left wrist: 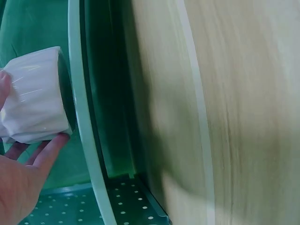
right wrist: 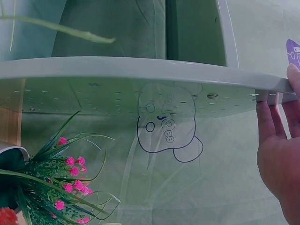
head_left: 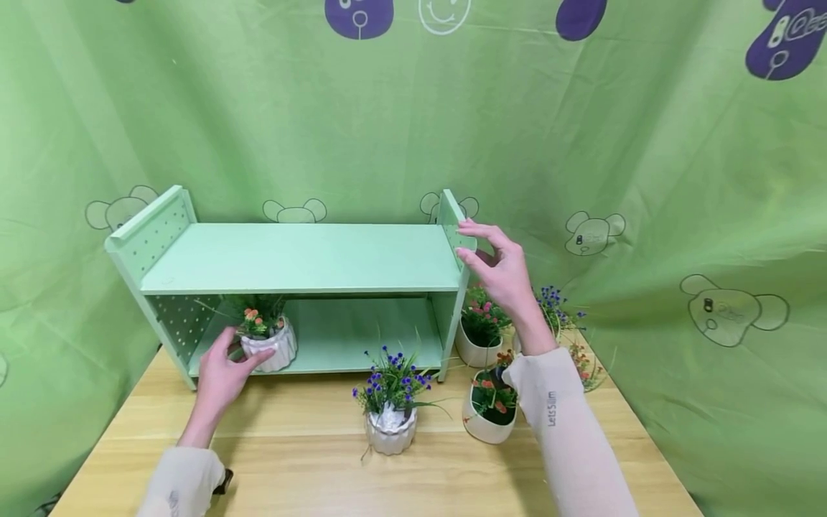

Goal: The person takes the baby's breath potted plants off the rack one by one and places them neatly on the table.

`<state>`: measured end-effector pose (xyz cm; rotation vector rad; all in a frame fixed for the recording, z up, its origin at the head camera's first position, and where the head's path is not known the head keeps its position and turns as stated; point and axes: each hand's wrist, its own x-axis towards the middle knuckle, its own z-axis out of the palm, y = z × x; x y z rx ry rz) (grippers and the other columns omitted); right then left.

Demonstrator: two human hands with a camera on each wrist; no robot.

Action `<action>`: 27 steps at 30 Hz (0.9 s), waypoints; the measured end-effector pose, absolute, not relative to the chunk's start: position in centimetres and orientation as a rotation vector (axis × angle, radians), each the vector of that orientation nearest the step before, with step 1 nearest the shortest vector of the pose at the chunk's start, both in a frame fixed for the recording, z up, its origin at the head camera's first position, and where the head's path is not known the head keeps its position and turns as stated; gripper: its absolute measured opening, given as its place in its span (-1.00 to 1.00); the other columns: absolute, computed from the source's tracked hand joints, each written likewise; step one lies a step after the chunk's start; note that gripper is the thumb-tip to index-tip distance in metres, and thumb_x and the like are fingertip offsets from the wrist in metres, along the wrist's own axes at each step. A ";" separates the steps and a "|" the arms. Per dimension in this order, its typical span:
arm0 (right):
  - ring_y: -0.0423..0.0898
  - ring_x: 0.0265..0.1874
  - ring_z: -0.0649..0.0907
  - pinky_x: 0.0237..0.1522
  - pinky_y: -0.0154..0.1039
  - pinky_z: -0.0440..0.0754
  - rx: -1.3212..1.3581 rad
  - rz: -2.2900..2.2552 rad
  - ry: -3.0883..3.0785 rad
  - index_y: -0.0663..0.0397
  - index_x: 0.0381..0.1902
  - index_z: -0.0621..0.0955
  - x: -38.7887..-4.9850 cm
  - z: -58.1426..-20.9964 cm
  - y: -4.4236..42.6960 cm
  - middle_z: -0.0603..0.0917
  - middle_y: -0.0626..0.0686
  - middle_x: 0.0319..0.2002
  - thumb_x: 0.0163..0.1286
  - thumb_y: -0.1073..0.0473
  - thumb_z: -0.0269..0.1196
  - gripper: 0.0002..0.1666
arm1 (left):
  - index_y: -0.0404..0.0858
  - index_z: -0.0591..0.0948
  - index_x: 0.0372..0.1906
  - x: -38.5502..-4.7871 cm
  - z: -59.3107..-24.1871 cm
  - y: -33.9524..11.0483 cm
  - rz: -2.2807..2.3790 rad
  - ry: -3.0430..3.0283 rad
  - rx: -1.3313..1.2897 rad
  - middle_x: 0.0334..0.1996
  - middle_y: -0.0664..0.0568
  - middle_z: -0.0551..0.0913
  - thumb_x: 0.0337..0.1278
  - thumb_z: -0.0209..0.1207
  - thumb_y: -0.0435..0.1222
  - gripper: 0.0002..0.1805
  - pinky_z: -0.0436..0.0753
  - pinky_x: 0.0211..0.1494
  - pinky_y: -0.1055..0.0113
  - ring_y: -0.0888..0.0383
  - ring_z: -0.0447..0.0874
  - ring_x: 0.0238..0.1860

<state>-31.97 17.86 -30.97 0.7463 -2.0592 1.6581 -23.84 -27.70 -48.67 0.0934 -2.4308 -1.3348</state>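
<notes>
On the left of the lower shelf, a fluted white flowerpot (head_left: 274, 347) with orange flowers is gripped by my left hand (head_left: 222, 370), thumb at its front and fingers at its left side. The left wrist view shows the pot (left wrist: 37, 96) from close by, its flowers out of sight. My right hand (head_left: 507, 273) is at the upper front corner of the pale green shelf's (head_left: 304, 258) right side panel. In the right wrist view, the thumb and fingers of that hand (right wrist: 281, 159) lie on opposite sides of the panel edge (right wrist: 187, 72).
A white pot (head_left: 390, 434) with blue-purple flowers stands before the shelf on the wooden table (head_left: 310, 474). Right of the shelf are a pink-flowered pot (head_left: 478, 352), a red-orange-flowered pot (head_left: 487, 429) and more flowers (head_left: 558, 309) partly behind the right arm. A green curtain (head_left: 362, 129) hangs behind.
</notes>
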 end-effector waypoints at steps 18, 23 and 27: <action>-0.08 0.52 0.39 0.34 -0.35 0.60 0.744 1.649 -2.058 0.30 0.25 0.59 -32.1 -31.1 17.9 0.54 0.11 0.39 0.42 0.35 0.34 -0.54 | -0.23 0.53 0.19 -19.4 -48.4 -26.3 -1.369 -2.485 -0.013 0.17 -0.26 0.62 0.05 0.52 -0.10 -0.36 0.81 0.12 0.05 -0.30 0.66 0.12; -0.08 0.52 0.39 0.34 -0.35 0.59 0.738 1.647 -2.061 0.23 0.25 0.61 -32.1 -31.2 17.9 0.53 0.10 0.40 0.42 0.35 0.34 -0.55 | -0.24 0.54 0.20 -18.4 -48.7 -25.9 -1.361 -2.487 -0.055 0.36 -0.31 0.51 0.00 0.55 -0.11 -0.32 0.63 0.28 -0.24 -0.42 0.47 0.34; -0.07 0.52 0.39 0.33 -0.36 0.60 0.742 1.651 -2.057 0.25 0.25 0.61 -32.1 -31.2 17.9 0.53 0.11 0.40 0.42 0.35 0.34 -0.55 | -0.22 0.55 0.19 -17.7 -49.0 -25.6 -1.344 -2.486 -0.066 0.39 -0.32 0.49 -0.06 0.57 -0.10 -0.31 0.52 0.35 -0.38 -0.40 0.41 0.38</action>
